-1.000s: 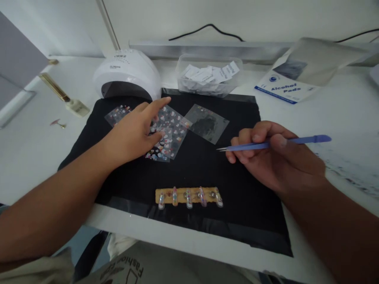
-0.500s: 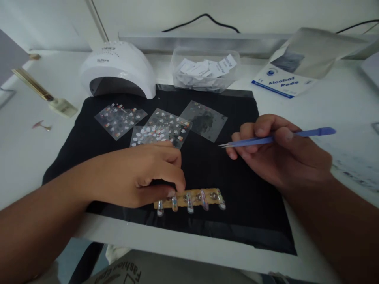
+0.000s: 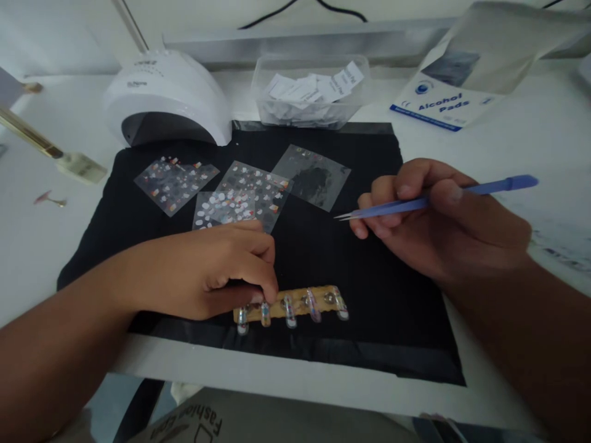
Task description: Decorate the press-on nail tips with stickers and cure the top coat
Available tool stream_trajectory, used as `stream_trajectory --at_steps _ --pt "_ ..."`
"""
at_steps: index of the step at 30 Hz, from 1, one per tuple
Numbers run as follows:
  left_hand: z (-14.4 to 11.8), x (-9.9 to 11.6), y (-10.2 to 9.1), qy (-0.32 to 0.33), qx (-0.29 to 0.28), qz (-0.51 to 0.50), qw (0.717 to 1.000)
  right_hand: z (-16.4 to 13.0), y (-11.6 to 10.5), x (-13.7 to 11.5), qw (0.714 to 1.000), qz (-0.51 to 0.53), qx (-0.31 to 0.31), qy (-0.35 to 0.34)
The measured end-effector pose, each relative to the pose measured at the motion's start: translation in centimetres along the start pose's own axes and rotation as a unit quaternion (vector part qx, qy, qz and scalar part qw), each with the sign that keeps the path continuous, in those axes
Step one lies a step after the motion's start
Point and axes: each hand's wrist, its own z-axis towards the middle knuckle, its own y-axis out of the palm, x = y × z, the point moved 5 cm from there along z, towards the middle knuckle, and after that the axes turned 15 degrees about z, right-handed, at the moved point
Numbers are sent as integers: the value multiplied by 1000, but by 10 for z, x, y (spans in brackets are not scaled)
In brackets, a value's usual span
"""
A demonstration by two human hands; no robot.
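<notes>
The left hand (image 3: 217,271) covers the left end of the tan strip holding five small clear nail tips (image 3: 295,304), and whether its fingertips pinch the strip cannot be told. The designs on the nail tips are too small to read. Beyond that hand, its knuckles hide the near edge of the clear sticker sheets (image 3: 240,197). Both forearms run off the lower edge.

Four sticker sheets (image 3: 252,191), five false nails on one strip (image 3: 295,303), one pair of tweezers (image 3: 415,203), one nail lamp (image 3: 168,98).

Nail-art desk, curing lamp (image 3: 168,98), sticker sheets (image 3: 252,194), alcohol pads (image 3: 436,101)
</notes>
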Motion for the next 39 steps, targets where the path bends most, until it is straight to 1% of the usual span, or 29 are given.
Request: stream_trajectory --at_steps 4,11,17,24,30,35,39 --pt "2 0 0 10 1 8 1000 0 0 -1 1000 -2 -3 4" --pt "3 2 -1 19 8 9 1000 1 2 -1 1000 -8 18 6" --pt "1 2 -6 23 35 -23 999 1 2 -2 1000 -4 16 3" --pt "3 0 0 12 31 -24 999 1 2 -2 1000 -3 18 9" --pt "5 0 0 14 18 -17 1000 1 1 -2 1000 0 22 14" --pt "6 0 -1 23 24 -13 999 0 1 -3 1000 -7 8 3" --pt "6 1 -1 28 34 -15 999 0 0 -3 1000 -12 19 -1"
